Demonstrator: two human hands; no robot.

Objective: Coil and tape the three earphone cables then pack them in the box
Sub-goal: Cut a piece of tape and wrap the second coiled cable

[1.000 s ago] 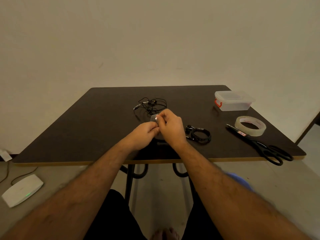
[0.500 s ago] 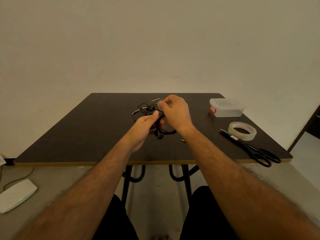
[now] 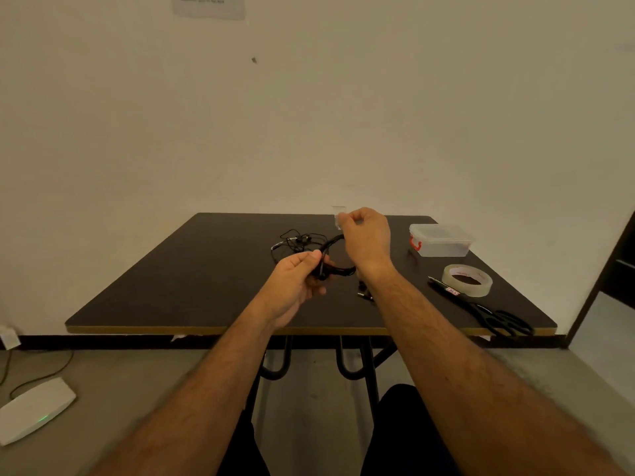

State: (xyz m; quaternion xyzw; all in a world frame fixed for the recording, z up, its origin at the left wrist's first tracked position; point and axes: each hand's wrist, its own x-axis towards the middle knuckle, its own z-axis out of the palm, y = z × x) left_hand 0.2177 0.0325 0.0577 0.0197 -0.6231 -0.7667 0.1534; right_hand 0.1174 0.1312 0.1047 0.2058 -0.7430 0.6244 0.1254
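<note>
My left hand [image 3: 296, 283] grips a coiled black earphone cable [image 3: 335, 259] above the dark table [image 3: 192, 276]. Raised beside the coil, my right hand [image 3: 366, 237] pinches a small clear piece of tape [image 3: 339, 218]. An uncoiled black earphone cable [image 3: 295, 242] lies tangled behind my left hand. A third earphone [image 3: 363, 292] peeks out from under my right forearm, mostly hidden. The clear plastic box [image 3: 441, 239] with a red latch stands lidded at the right rear.
A roll of clear tape [image 3: 467, 280] lies right of my forearm, with black scissors [image 3: 488, 312] next to it near the table's front right edge. On the floor at left sits a white device [image 3: 32, 410] with a green light.
Both hands rose from the table with the coil. My right hand drew away upward from the left, lifting the tape piece. The view tilted up.
</note>
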